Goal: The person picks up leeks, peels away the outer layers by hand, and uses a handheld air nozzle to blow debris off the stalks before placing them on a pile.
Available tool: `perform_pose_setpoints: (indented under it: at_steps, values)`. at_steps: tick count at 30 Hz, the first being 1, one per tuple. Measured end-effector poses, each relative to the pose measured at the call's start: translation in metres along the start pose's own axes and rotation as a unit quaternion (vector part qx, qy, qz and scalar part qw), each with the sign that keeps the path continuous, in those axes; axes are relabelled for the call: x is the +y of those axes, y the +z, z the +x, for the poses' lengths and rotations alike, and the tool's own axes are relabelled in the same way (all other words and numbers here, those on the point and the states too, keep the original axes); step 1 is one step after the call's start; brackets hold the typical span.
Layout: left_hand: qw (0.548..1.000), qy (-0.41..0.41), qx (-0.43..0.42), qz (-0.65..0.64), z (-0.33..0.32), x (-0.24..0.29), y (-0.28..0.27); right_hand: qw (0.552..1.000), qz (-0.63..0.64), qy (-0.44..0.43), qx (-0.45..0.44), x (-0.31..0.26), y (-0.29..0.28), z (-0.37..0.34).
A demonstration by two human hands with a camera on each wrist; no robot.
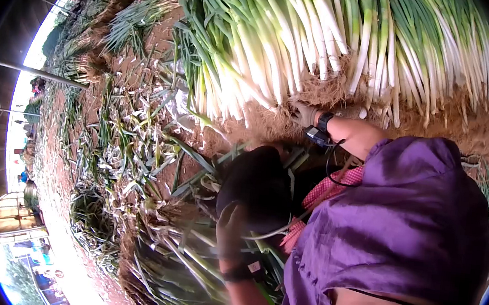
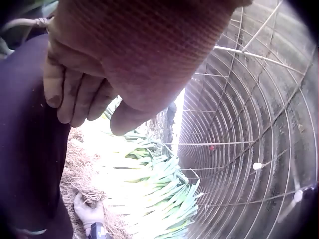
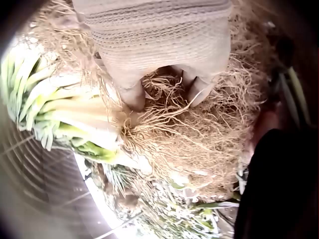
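My right hand (image 1: 305,114), in a pale knit glove, is down among the roots (image 3: 174,134) of a thick layer of green onions (image 1: 268,42). In the right wrist view its thumb and fingers (image 3: 202,92) bend into the tangle and grip some of the roots. My left hand (image 1: 230,228), also gloved, is beside the dark-trousered knee (image 1: 259,184). It looks blurred in the head view. The left wrist view shows its fingers (image 2: 70,97) loosely extended, with nothing held. The onions lie side by side, white stems and roots toward the body.
Stripped leaves (image 1: 120,145) litter the soil in front. More long green leaves (image 1: 183,277) lie beyond the left hand. A red checked cloth (image 1: 333,188) hangs near the lap. Ribbed tunnel roofing with metal poles (image 2: 249,144) arches overhead.
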State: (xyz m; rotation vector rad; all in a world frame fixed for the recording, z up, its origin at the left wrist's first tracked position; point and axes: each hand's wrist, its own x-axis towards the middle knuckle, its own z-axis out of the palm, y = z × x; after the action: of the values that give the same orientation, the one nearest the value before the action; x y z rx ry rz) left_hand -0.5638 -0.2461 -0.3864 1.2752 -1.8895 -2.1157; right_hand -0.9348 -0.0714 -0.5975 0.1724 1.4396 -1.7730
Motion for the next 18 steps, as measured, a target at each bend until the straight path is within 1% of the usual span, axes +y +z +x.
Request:
perform_pose_setpoints:
  at_steps: [1, 2, 4, 5, 6, 7, 8, 9, 10, 11, 13, 14, 15, 16, 17, 18]
  values:
    - [1.0, -0.005, 0.009, -0.021, 0.002, -0.005, -0.002, 0.998, 0.057, 0.03, 0.023, -0.009, 0.016, -0.001]
    - [1.0, 0.007, 0.007, -0.024, 0.002, -0.01, -0.005, 0.994, 0.09, 0.048, 0.034, -0.009, 0.023, 0.004]
    - [0.999, 0.033, 0.004, -0.028, 0.003, -0.019, -0.012, 0.994, 0.094, 0.05, 0.01, -0.01, 0.034, 0.013]
    - [0.999, 0.042, 0.01, -0.011, 0.003, -0.023, -0.017, 0.996, 0.073, 0.039, -0.014, -0.014, 0.041, 0.015]
    - [0.999, 0.05, 0.016, 0.007, 0.001, -0.026, -0.023, 0.996, -0.034, -0.023, -0.082, -0.018, 0.044, 0.016]
    - [0.998, 0.052, 0.026, 0.019, 0.001, -0.03, -0.028, 0.975, -0.141, -0.101, -0.137, -0.021, 0.047, 0.017]
    - [0.997, 0.053, 0.037, 0.032, 0.0, -0.031, -0.031, 0.94, -0.225, -0.185, -0.176, -0.026, 0.051, 0.017]
    - [0.997, 0.051, 0.054, 0.038, -0.004, -0.025, -0.034, 0.821, -0.468, -0.307, -0.112, -0.035, 0.06, 0.015]
    - [0.997, 0.033, 0.072, 0.021, -0.004, -0.025, -0.039, 0.765, -0.55, -0.307, -0.135, -0.048, 0.07, 0.022]
    - [0.996, 0.017, 0.091, 0.002, -0.004, -0.025, -0.044, 0.749, -0.583, -0.296, -0.109, -0.068, 0.085, -0.002]
    - [0.987, -0.042, 0.133, -0.082, 0.005, -0.045, -0.061, 0.793, -0.533, -0.272, -0.113, -0.023, 0.073, 0.075]
    - [0.988, -0.03, 0.142, -0.059, 0.007, -0.056, -0.07, 0.871, -0.424, -0.203, -0.145, -0.013, 0.076, 0.09]
    - [0.988, -0.018, 0.149, -0.037, 0.01, -0.069, -0.078, 0.928, -0.306, -0.128, -0.171, -0.005, 0.074, 0.103]
    - [0.988, -0.008, 0.151, -0.014, 0.013, -0.084, -0.084, 0.964, -0.182, -0.049, -0.189, 0.001, 0.068, 0.109]
    - [0.985, -0.007, 0.16, 0.058, 0.015, -0.096, -0.088, 0.935, -0.279, -0.093, -0.199, 0.006, 0.055, 0.112]
    - [0.977, -0.004, 0.166, 0.131, 0.016, -0.107, -0.092, 0.895, -0.373, -0.135, -0.205, 0.008, 0.04, 0.112]
